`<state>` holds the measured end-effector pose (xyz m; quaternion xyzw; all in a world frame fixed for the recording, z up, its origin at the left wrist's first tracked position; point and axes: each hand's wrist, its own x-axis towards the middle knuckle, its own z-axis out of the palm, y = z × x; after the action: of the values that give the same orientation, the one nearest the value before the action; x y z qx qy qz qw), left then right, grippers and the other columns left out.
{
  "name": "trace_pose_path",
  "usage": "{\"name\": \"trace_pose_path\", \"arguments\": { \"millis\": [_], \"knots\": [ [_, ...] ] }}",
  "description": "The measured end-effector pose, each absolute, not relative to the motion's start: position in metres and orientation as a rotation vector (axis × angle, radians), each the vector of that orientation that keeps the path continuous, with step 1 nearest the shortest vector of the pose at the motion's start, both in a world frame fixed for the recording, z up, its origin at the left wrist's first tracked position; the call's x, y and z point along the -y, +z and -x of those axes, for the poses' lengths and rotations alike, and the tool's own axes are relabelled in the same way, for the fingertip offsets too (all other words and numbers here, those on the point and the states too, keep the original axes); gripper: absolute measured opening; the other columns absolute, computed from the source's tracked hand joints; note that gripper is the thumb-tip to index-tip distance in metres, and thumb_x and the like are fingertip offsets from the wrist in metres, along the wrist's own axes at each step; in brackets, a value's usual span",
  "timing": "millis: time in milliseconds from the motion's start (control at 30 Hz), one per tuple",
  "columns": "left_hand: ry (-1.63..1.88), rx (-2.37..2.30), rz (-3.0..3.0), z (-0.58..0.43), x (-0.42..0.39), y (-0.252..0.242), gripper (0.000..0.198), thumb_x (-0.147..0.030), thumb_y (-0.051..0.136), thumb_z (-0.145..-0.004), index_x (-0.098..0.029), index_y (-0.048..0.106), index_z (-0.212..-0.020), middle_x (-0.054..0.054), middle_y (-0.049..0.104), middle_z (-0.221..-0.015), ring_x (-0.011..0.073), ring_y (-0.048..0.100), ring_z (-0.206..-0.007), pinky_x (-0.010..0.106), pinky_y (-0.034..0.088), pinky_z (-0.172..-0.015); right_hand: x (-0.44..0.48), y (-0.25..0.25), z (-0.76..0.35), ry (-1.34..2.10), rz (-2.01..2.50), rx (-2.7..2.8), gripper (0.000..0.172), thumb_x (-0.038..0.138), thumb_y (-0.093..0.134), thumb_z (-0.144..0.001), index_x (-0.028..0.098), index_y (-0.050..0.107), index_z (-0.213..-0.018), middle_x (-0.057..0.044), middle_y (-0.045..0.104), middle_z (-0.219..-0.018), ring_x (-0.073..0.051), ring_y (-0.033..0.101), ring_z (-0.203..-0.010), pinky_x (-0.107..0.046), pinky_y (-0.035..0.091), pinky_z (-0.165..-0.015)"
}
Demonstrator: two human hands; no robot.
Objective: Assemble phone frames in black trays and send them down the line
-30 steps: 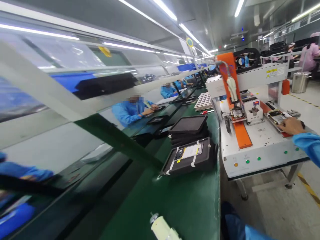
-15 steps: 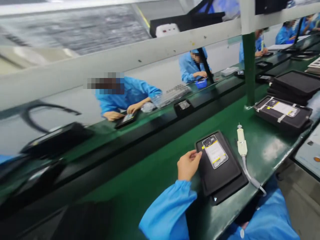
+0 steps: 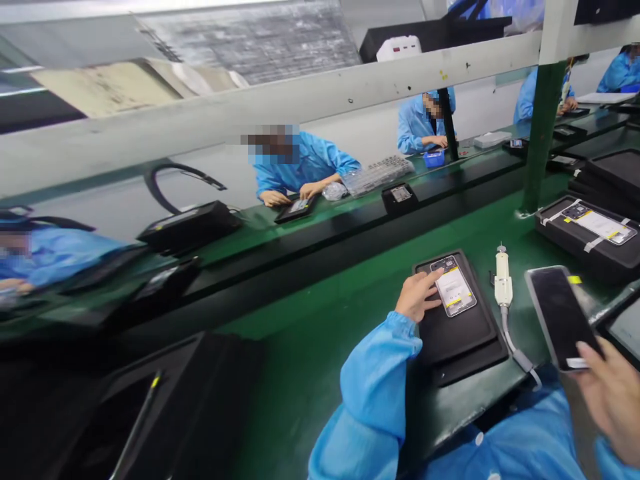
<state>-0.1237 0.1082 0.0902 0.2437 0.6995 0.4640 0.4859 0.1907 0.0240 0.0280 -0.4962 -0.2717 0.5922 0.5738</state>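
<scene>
The person's left hand [image 3: 416, 295] reaches to an opened phone [image 3: 454, 290] that lies on a black tray [image 3: 463, 337] on the green table [image 3: 310, 347]. Its fingers are parted and touch the phone near its dark camera end and along its left edge; whether they grip it cannot be told. The opened phone shows a pale battery area with yellow strips at both ends and lies aslant on the upper part of the tray, within its raised rim.

The right hand [image 3: 613, 387] holds a dark-screened phone [image 3: 565, 320] by its lower end, with the thumb closed over the front beside a small white label [image 3: 577, 363]. This phone is tilted, its screen facing up, and a yellow tab [image 3: 575, 280] sticks out near its upper right corner.

Between the tray and the held phone, a cream-coloured tool [image 3: 503, 280] lies on the table with its metal tip pointing away from the person and a grey cable [image 3: 520, 360] running back toward the table's edge. Beyond the held phone, another opened phone [image 3: 600, 223] rests on a black stack [image 3: 590, 243] bound with white tape. Across the table, a co-worker [image 3: 300, 163] in blue has both hands at a device in a small black holder [image 3: 297, 210].
</scene>
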Motion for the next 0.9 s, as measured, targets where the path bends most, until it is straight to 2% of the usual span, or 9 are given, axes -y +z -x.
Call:
{"name": "trace_pose_path", "arguments": {
  "millis": [167, 233, 333, 400, 467, 567, 700, 800, 900],
  "knots": [
    [1.124, -1.58, -0.494, 0.131, -0.11, 0.095, 0.045, -0.039, 0.075, -0.076, -0.012, 0.055, -0.107, 0.025, 0.046, -0.135, 0.0295, 0.065, -0.098, 0.045, 0.057, -0.079, -0.046, 0.027, -0.106, 1.714, 0.942, 0.607, 0.05, 0.045, 0.085, -0.06, 0.019, 0.062, -0.096, -0.005, 0.07, -0.09, -0.022, 0.067, -0.079, -0.035, 0.057, -0.067],
    [1.118, -1.569, -0.493, 0.13, -0.115, 0.09, 0.044, -0.04, 0.075, -0.076, -0.013, 0.058, -0.105, 0.023, 0.051, -0.132, 0.0263, 0.066, -0.093, 0.041, 0.058, -0.076, -0.051, 0.026, -0.097, 1.726, 0.923, 0.616, 0.05, 0.045, 0.086, -0.061, 0.018, 0.062, -0.096, -0.005, 0.07, -0.089, -0.02, 0.066, -0.08, -0.032, 0.056, -0.068],
    [1.105, -1.573, -0.546, 0.121, -0.123, 0.076, 0.036, -0.037, 0.078, -0.074, -0.011, 0.064, -0.095, 0.017, 0.067, -0.103, 0.0233, 0.066, -0.084, 0.035, 0.058, -0.07, -0.052, 0.026, -0.099, 1.729, 0.932, 0.614, 0.05, 0.044, 0.085, -0.063, 0.017, 0.061, -0.098, -0.005, 0.069, -0.091, -0.019, 0.066, -0.081, -0.031, 0.056, -0.068],
    [1.118, -1.58, -0.584, 0.113, -0.127, 0.066, 0.029, -0.027, 0.081, -0.07, -0.01, 0.065, -0.088, 0.013, 0.07, -0.08, 0.0234, 0.067, -0.076, 0.033, 0.057, -0.064, -0.05, 0.027, -0.103, 1.729, 0.942, 0.611, 0.05, 0.044, 0.085, -0.064, 0.018, 0.061, -0.099, -0.005, 0.069, -0.093, -0.02, 0.066, -0.083, -0.031, 0.056, -0.068],
    [1.171, -1.563, -0.604, 0.108, -0.129, 0.06, 0.024, -0.016, 0.081, -0.067, -0.01, 0.065, -0.084, 0.009, 0.069, -0.07, 0.0234, 0.067, -0.07, 0.033, 0.057, -0.062, -0.048, 0.029, -0.104, 1.72, 0.957, 0.618, 0.05, 0.045, 0.084, -0.065, 0.018, 0.061, -0.1, -0.005, 0.069, -0.093, -0.02, 0.066, -0.083, -0.031, 0.056, -0.068],
    [1.32, -1.501, -0.602, 0.116, -0.122, 0.058, 0.023, -0.011, 0.076, -0.069, -0.01, 0.064, -0.088, 0.009, 0.071, -0.071, 0.0227, 0.069, -0.068, 0.034, 0.058, -0.065, -0.047, 0.034, -0.1, 1.694, 1.008, 0.669, 0.05, 0.047, 0.083, -0.067, 0.017, 0.06, -0.1, -0.005, 0.069, -0.09, -0.019, 0.066, -0.079, -0.03, 0.057, -0.065],
    [1.534, -1.442, -0.599, 0.152, -0.092, 0.067, 0.041, -0.024, 0.078, -0.067, -0.012, 0.06, -0.102, 0.008, 0.073, -0.081, 0.0226, 0.07, -0.072, 0.035, 0.059, -0.071, -0.052, 0.039, -0.071, 1.703, 1.008, 0.734, 0.052, 0.052, 0.082, -0.066, 0.016, 0.059, -0.095, -0.004, 0.069, -0.084, -0.02, 0.066, -0.073, -0.033, 0.058, -0.061],
    [1.643, -1.387, -0.579, 0.182, -0.064, 0.075, 0.062, -0.037, 0.087, -0.055, -0.013, 0.059, -0.105, 0.007, 0.073, -0.083, 0.0237, 0.07, -0.075, 0.033, 0.059, -0.068, -0.058, 0.041, -0.047, 1.742, 1.014, 0.859, 0.061, 0.059, 0.078, -0.066, 0.017, 0.058, -0.107, -0.008, 0.069, -0.093, -0.025, 0.068, -0.082, -0.039, 0.059, -0.064],
    [1.688, -1.296, -0.477, 0.198, -0.041, 0.082, 0.065, -0.037, 0.09, -0.052, -0.015, 0.061, -0.105, 0.005, 0.072, -0.084, 0.021, 0.068, -0.071, 0.027, 0.057, -0.057, -0.06, 0.048, -0.042, 1.38, 1.169, 1.159, 0.071, 0.058, 0.074, -0.071, 0.02, 0.054, -0.127, -0.014, 0.061, -0.124, -0.03, 0.061, -0.108, -0.046, 0.057, -0.085]
  ]
}}
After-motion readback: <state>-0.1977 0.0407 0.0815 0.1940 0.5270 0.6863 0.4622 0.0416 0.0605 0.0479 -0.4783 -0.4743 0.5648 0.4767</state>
